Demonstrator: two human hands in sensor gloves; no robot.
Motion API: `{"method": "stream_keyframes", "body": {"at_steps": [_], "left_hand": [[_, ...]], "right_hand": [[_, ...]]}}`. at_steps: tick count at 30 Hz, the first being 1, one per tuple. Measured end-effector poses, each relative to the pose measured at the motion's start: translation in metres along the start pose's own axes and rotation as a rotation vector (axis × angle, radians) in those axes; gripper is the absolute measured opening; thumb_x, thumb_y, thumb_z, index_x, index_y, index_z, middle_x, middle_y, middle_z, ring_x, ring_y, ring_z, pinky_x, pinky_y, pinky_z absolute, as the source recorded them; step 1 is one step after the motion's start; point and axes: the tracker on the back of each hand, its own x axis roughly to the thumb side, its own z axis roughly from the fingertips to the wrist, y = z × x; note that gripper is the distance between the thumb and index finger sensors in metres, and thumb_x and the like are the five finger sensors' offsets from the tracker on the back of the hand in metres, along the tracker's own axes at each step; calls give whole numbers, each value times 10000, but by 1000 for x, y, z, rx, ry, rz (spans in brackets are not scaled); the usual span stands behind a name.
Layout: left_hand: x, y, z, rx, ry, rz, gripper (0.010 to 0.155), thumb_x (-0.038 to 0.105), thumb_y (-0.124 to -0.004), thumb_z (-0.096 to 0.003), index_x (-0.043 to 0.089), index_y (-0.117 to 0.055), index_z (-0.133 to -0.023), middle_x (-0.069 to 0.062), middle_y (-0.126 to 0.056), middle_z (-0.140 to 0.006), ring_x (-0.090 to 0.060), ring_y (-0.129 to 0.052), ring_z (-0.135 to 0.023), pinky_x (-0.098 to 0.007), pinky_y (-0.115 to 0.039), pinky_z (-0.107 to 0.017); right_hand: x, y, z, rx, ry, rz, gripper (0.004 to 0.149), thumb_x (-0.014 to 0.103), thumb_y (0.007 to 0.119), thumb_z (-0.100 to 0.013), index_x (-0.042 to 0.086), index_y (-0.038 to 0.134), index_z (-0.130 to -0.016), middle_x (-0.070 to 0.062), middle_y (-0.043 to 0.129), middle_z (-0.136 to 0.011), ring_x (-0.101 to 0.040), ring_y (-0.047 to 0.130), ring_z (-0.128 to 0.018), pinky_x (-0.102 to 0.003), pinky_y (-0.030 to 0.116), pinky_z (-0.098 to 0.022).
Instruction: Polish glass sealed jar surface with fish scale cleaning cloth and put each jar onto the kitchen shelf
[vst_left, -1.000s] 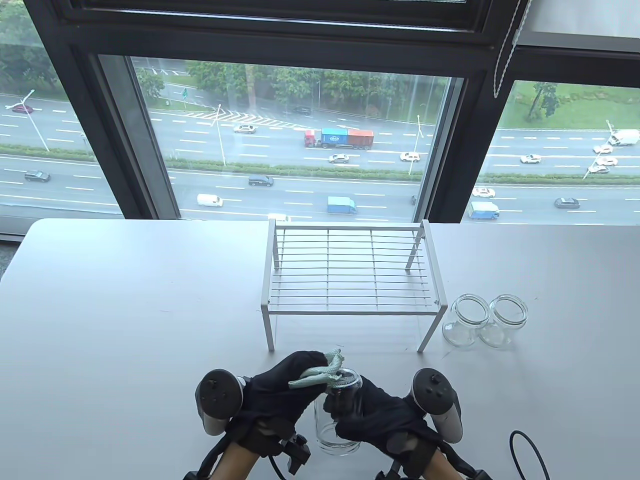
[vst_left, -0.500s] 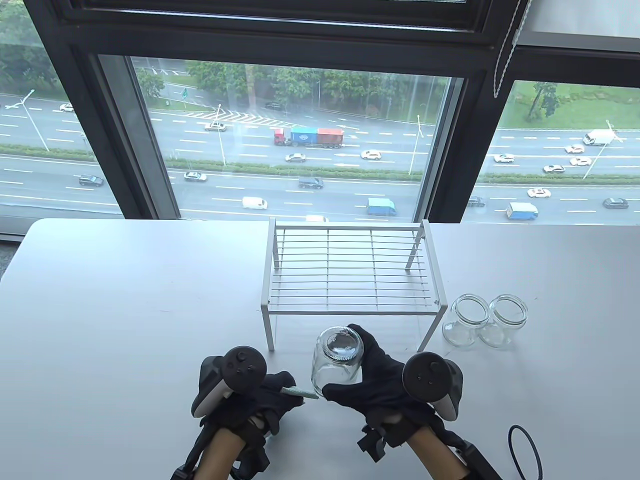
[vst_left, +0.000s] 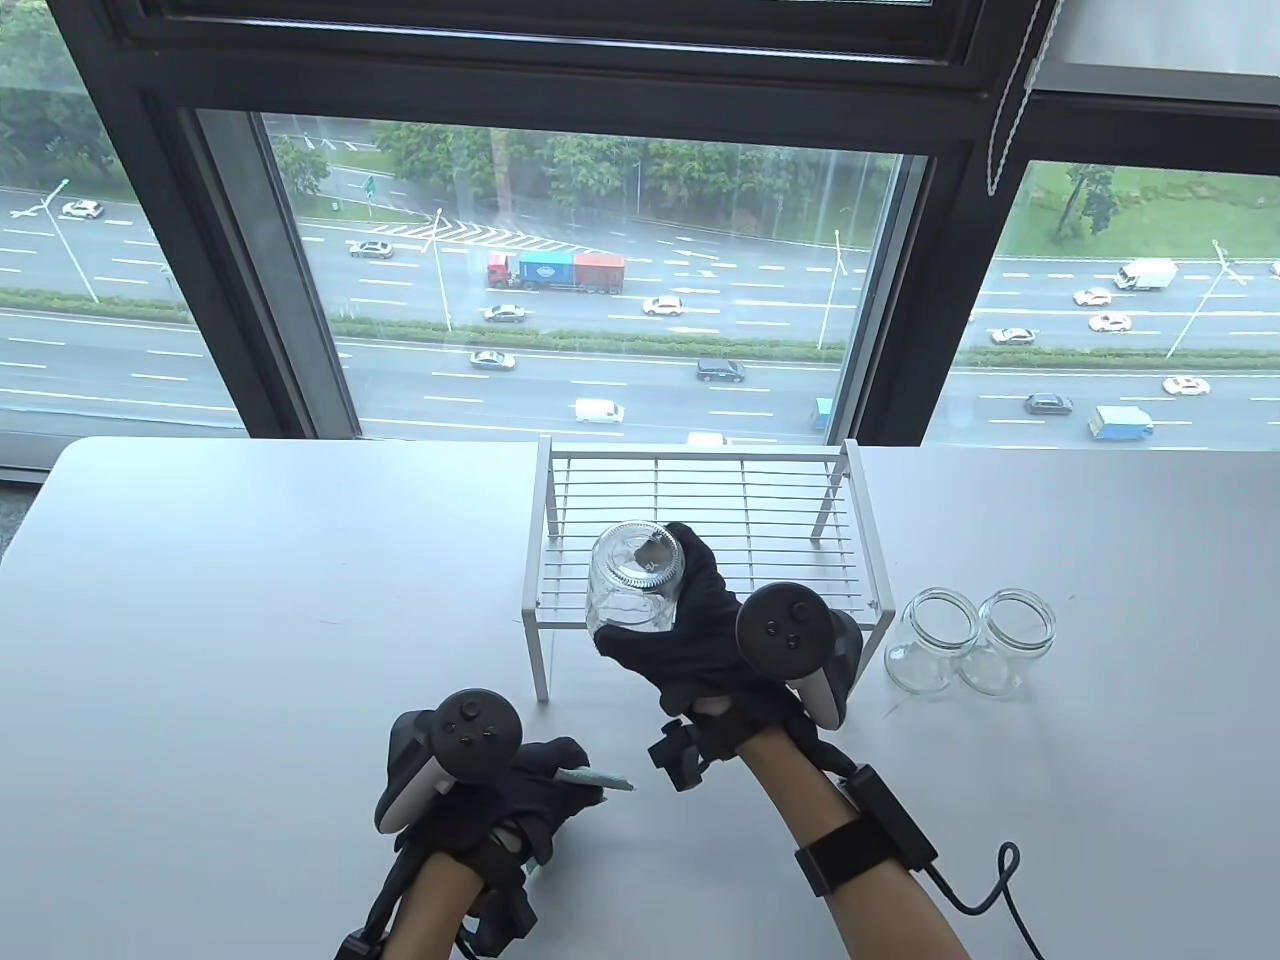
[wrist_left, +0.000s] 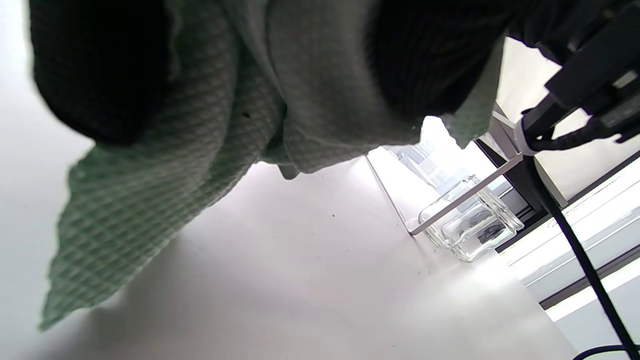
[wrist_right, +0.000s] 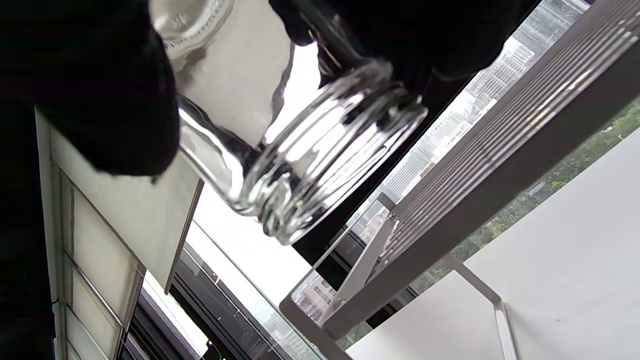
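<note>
My right hand (vst_left: 665, 610) grips a clear glass jar (vst_left: 630, 585) and holds it in the air over the front left part of the white wire kitchen shelf (vst_left: 760, 505). In the right wrist view the jar (wrist_right: 280, 165) is tilted, its threaded rim lowest, above the shelf (wrist_right: 500, 165). My left hand (vst_left: 560, 785) rests low near the table's front edge and holds the pale green cloth (vst_left: 605, 781). In the left wrist view the cloth (wrist_left: 175, 150) is bunched under the black fingers (wrist_left: 100, 75).
Two more open glass jars (vst_left: 932, 640) (vst_left: 1012, 640) stand side by side on the grey table (vst_left: 250, 600), just right of the shelf. They also show in the left wrist view as jars (wrist_left: 470, 225) behind a shelf leg. A black cable (vst_left: 985, 890) trails from the right wrist.
The right hand took the jar away from the cloth and carried it up and forward to above the shelf. The left hand drew back with the cloth and then stayed low.
</note>
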Motion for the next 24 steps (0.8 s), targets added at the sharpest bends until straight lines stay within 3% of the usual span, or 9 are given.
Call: {"method": "stream_keyframes", "body": {"at_steps": [9,24], "left_hand": [[1,-1,-2,-3,-16,-14,510,486,-837,-480,175,-840,-884,-261,-925,-871,-498,-1006,-619,-506,-920,-383],[3,-4,-3,-10,-27,-36,511,492,-830,-483,179,-838,-887,-260,-922,-877,-502,-1000,-629,-509,-917,-391]], "right_hand": [[-16,21,-25,-19,93,63,1080,535,1011,-309,128,372,-1080,-160,638,-1083,-488,792,-879,-693,557,-658],[-25,34,-32,9,118,114,1078,529,996,-319,116,359,-1085,-187,644,-1074,-529,764,-859,-727,550,-606]]}}
